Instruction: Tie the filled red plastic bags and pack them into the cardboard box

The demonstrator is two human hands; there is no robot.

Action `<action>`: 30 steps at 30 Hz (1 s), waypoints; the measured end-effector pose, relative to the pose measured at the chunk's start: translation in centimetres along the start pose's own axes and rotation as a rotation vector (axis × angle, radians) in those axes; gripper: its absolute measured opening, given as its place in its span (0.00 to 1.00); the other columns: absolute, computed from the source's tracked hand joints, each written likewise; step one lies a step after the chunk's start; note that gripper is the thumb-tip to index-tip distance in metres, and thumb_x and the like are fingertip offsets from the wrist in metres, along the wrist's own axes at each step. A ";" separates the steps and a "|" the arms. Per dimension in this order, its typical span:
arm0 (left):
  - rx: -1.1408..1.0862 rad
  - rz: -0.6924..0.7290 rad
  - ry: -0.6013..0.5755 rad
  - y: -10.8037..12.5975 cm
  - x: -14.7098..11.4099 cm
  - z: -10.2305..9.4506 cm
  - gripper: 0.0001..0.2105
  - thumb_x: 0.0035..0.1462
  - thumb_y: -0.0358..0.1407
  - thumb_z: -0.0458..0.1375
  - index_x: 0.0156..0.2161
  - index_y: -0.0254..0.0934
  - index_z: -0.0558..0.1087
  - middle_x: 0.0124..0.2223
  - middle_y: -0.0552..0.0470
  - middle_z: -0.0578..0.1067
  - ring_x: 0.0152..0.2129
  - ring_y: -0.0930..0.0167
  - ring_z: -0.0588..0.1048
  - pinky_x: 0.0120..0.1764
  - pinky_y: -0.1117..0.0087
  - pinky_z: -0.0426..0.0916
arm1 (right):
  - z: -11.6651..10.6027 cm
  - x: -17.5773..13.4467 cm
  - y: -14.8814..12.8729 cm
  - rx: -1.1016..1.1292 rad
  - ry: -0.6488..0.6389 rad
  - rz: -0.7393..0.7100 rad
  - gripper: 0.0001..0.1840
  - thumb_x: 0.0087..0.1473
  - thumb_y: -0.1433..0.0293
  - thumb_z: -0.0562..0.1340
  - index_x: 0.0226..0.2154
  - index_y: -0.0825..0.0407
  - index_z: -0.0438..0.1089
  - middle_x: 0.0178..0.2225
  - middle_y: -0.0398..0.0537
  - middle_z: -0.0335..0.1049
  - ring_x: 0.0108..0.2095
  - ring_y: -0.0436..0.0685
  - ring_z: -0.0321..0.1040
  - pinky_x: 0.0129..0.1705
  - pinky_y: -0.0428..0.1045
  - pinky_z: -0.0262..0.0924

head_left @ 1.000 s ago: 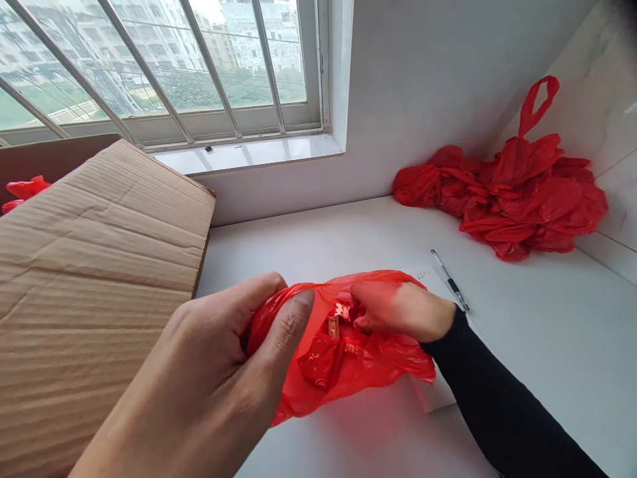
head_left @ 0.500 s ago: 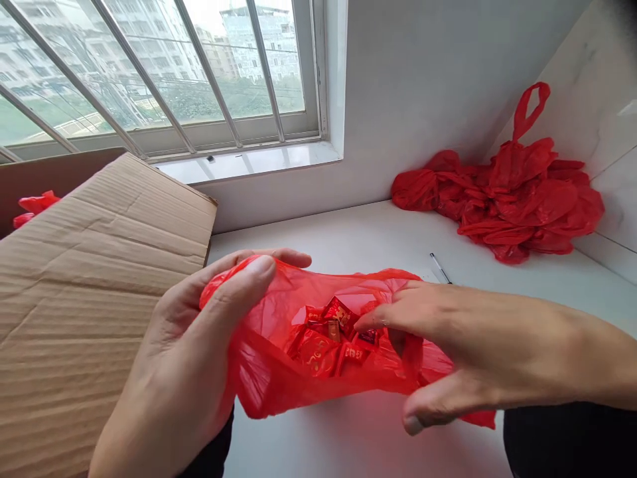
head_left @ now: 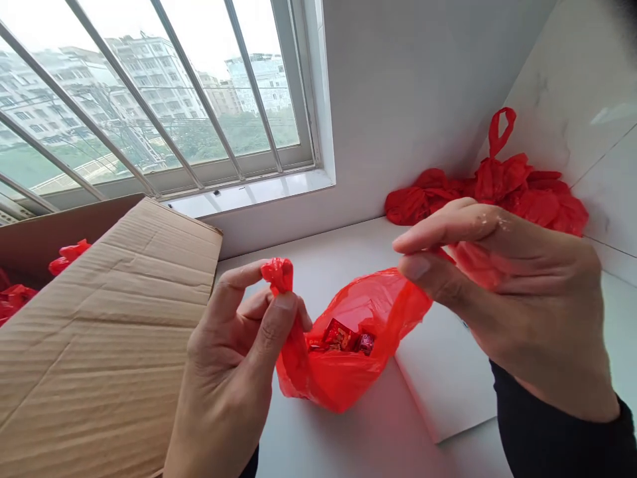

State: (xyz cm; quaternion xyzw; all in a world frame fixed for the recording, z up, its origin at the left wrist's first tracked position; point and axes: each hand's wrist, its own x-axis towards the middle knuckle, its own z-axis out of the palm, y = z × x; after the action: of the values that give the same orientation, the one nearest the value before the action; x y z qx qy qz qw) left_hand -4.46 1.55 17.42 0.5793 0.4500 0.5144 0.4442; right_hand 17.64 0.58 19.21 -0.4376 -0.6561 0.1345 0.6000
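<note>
A thin red plastic bag (head_left: 343, 385) hangs between my two hands, its mouth open toward me. Inside it lie several small red-wrapped sweets (head_left: 341, 335). My left hand (head_left: 249, 352) pinches one handle of the bag between thumb and fingers, and a bunched tip sticks up above the thumb. On the other side my right hand (head_left: 502, 279) is closed on the opposite handle, held higher than the left. Part of that handle is hidden behind the right hand's fingers.
At left stands a cardboard box (head_left: 114, 299) with red bags (head_left: 70, 257) inside. A heap of red plastic bags (head_left: 542, 199) lies in the far right corner. A flat white sheet or pad (head_left: 448, 378) rests on the white table (head_left: 298, 441). A barred window (head_left: 199, 99) is behind.
My right hand has come out of the bag's mouth, moved up and gripped a handle. My left hand has shifted from the rim to the other handle. The view has tilted upward.
</note>
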 end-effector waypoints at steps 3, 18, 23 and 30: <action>0.000 0.002 0.051 0.5 -0.9 1.5 0.08 0.63 0.42 0.61 0.47 0.48 0.70 0.26 0.58 0.73 0.25 0.74 0.73 0.27 0.78 0.70 | 0.8 -0.5 -0.8 0.022 0.025 -0.036 0.05 0.58 0.71 0.68 0.36 0.43 0.77 0.33 0.39 0.75 0.36 0.54 0.68 0.42 0.53 0.64; -0.092 -0.183 -0.350 2.4 -2.0 3.3 0.18 0.58 0.42 0.65 0.53 0.46 0.72 0.43 0.49 0.77 0.37 0.68 0.76 0.39 0.72 0.74 | 2.4 -1.6 -1.6 0.462 -0.329 0.190 0.13 0.62 0.70 0.65 0.49 0.40 0.73 0.38 0.38 0.78 0.37 0.50 0.77 0.41 0.46 0.74; -0.048 -0.229 -0.232 1.4 -1.3 3.0 0.16 0.62 0.48 0.61 0.30 0.37 0.71 0.26 0.55 0.69 0.21 0.76 0.65 0.24 0.77 0.64 | 2.3 -1.4 -1.1 0.209 -0.278 0.092 0.18 0.65 0.72 0.59 0.55 0.41 0.70 0.51 0.45 0.75 0.48 0.55 0.73 0.47 0.52 0.72; -0.264 -0.362 -0.073 0.1 -0.7 2.0 0.16 0.59 0.49 0.63 0.31 0.38 0.71 0.20 0.58 0.65 0.18 0.77 0.63 0.21 0.79 0.61 | 2.4 -0.4 0.3 0.096 -0.478 0.156 0.05 0.64 0.64 0.62 0.42 0.44 0.74 0.38 0.38 0.75 0.40 0.50 0.68 0.43 0.47 0.65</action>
State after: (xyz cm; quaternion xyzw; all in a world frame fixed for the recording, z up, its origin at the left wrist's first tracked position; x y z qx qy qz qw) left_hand -2.51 0.70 17.19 0.4441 0.4589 0.4592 0.6175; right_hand 15.52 1.28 18.16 -0.4136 -0.7365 0.3111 0.4356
